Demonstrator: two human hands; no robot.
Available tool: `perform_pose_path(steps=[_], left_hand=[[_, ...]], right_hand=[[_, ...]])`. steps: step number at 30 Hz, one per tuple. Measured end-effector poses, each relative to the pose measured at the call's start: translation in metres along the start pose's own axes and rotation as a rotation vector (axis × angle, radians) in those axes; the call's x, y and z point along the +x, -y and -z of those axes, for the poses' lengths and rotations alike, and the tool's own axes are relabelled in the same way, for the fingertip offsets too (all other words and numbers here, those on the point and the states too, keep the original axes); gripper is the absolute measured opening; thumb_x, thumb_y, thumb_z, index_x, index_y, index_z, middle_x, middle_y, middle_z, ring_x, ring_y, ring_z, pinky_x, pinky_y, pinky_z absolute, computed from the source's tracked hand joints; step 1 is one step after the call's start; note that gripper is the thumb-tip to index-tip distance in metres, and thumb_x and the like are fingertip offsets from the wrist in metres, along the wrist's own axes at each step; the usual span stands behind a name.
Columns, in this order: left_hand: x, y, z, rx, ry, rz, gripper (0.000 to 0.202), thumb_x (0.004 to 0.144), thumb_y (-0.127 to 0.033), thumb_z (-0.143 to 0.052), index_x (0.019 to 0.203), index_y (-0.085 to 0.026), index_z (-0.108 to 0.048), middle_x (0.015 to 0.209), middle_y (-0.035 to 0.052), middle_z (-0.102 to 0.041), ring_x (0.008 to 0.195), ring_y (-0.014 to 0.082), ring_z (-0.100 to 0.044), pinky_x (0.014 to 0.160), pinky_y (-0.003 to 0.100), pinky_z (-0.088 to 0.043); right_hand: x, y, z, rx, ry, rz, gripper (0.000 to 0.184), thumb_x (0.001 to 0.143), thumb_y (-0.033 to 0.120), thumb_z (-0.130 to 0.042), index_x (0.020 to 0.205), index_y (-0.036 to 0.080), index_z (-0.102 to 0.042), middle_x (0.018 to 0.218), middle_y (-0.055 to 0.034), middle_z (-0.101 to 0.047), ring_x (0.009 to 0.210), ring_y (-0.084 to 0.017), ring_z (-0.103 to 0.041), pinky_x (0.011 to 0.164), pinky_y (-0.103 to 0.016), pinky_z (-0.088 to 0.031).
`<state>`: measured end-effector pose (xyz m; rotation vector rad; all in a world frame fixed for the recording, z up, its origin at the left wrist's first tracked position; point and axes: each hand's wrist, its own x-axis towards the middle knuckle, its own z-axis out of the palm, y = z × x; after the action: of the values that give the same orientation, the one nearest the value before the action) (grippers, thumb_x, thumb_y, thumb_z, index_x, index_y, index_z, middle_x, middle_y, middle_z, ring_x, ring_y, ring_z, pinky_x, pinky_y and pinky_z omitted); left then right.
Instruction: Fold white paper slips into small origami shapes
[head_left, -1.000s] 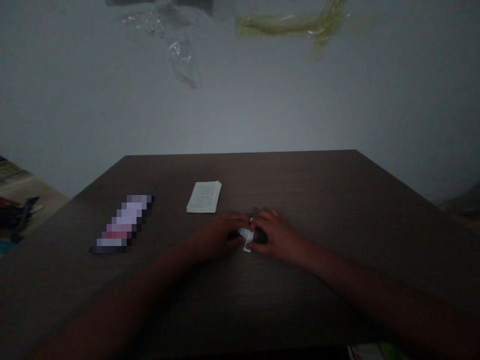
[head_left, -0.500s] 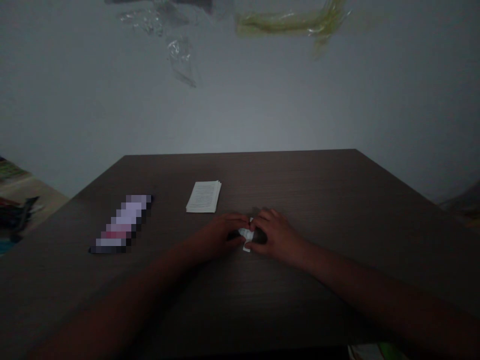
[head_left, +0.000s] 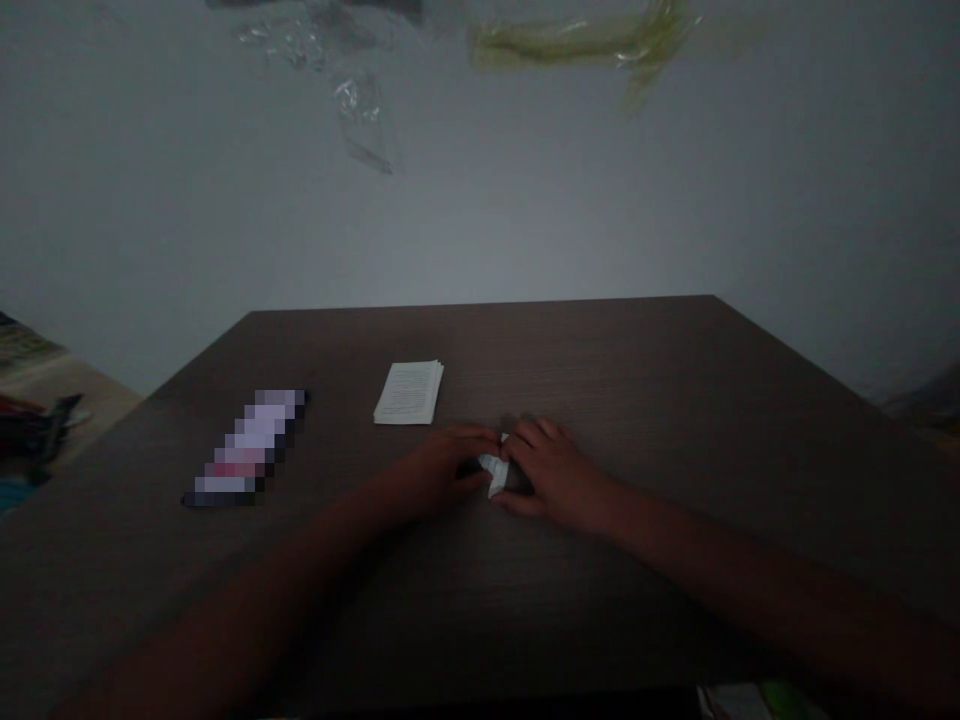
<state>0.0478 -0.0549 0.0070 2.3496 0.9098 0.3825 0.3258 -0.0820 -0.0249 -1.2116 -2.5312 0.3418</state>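
A small folded piece of white printed paper [head_left: 496, 474] lies on the table between my hands. My left hand [head_left: 448, 468] curls in from the left, its fingers and thumb closed on the paper's left side. From the right, my right hand [head_left: 553, 468] has its fingertips on the paper's upper end, and its thumb is by the lower end. The fingers cover part of the paper, so its full shape is hidden. Beyond my left hand rests a neat stack of printed paper sheets [head_left: 409, 393].
A phone [head_left: 251, 440] with a blurred-out screen lies at the left of the brown wooden table [head_left: 600, 360]. Behind the table stands a pale wall [head_left: 480, 220] with clear and yellow tape [head_left: 555, 45]. Dark clutter [head_left: 37, 435] sits beyond the left edge.
The right thumb has shifted slightly down, and more of the paper's lower part shows. The left hand stays nearly in place. The stack and the phone have not moved on the table.
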Motion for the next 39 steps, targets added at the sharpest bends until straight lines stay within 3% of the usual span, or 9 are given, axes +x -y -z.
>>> perform_pose_path(steps=[7,14,17,21,27,31,39], left_hand=[[-0.002,-0.006,0.005,-0.014,-0.004,-0.022,0.039,0.115,-0.014,-0.081,0.152,-0.025,-0.090,0.173,0.0097,-0.087,0.163,0.0341,-0.082,0.150,0.054,-0.058],[-0.004,-0.014,0.007,-0.017,0.014,-0.030,0.036,0.123,-0.022,-0.076,0.157,-0.025,-0.089,0.173,0.0116,-0.087,0.164,0.0331,-0.081,0.151,0.054,-0.056],[-0.003,-0.010,0.001,-0.010,0.000,-0.028,0.034,0.120,-0.024,-0.085,0.154,-0.026,-0.090,0.169,0.0110,-0.089,0.162,0.0345,-0.082,0.149,0.055,-0.058],[-0.001,-0.002,-0.006,0.008,-0.010,-0.001,0.046,0.110,-0.025,-0.100,0.154,-0.024,-0.089,0.169,0.0152,-0.088,0.163,0.0385,-0.081,0.149,0.061,-0.058],[-0.002,-0.003,-0.006,0.042,-0.010,0.023,0.048,0.109,-0.025,-0.097,0.156,-0.027,-0.087,0.176,0.0134,-0.085,0.169,0.0400,-0.077,0.150,0.058,-0.057],[-0.001,-0.001,-0.007,0.060,-0.013,0.039,0.051,0.105,-0.026,-0.100,0.155,-0.027,-0.087,0.175,0.0144,-0.085,0.169,0.0415,-0.078,0.150,0.059,-0.058],[-0.002,-0.006,-0.004,0.067,-0.006,0.050,0.056,0.108,-0.027,-0.095,0.164,-0.024,-0.085,0.179,0.0177,-0.083,0.171,0.0462,-0.076,0.152,0.066,-0.055]], right_hand=[[-0.002,-0.007,0.012,0.050,0.031,0.044,0.057,0.109,0.062,-0.106,0.148,0.026,-0.085,0.147,-0.0169,-0.083,0.139,-0.044,-0.073,0.120,-0.060,-0.058],[0.001,-0.012,0.014,0.134,0.008,0.002,0.019,0.118,0.040,-0.094,0.132,0.029,-0.089,0.138,-0.0116,-0.086,0.135,-0.039,-0.076,0.116,-0.054,-0.055],[0.002,-0.010,0.009,0.149,-0.011,-0.025,0.021,0.113,0.039,-0.099,0.128,0.029,-0.089,0.133,-0.0097,-0.085,0.134,-0.038,-0.075,0.114,-0.053,-0.053],[0.005,-0.011,0.005,0.154,-0.050,-0.069,0.019,0.108,0.037,-0.102,0.121,0.029,-0.090,0.128,-0.0079,-0.085,0.133,-0.037,-0.076,0.116,-0.053,-0.054],[0.018,-0.027,0.003,0.129,-0.111,-0.109,0.011,0.110,0.030,-0.099,0.110,0.027,-0.088,0.112,-0.0059,-0.083,0.116,-0.032,-0.079,0.105,-0.046,-0.056],[0.026,-0.037,0.003,0.123,-0.169,-0.188,0.018,0.111,0.033,-0.098,0.101,0.027,-0.084,0.104,-0.0046,-0.081,0.105,-0.029,-0.076,0.098,-0.043,-0.056],[0.029,-0.035,0.006,0.108,-0.178,-0.300,0.023,0.115,0.037,-0.092,0.097,0.026,-0.082,0.106,-0.0075,-0.081,0.099,-0.029,-0.075,0.095,-0.044,-0.058]])
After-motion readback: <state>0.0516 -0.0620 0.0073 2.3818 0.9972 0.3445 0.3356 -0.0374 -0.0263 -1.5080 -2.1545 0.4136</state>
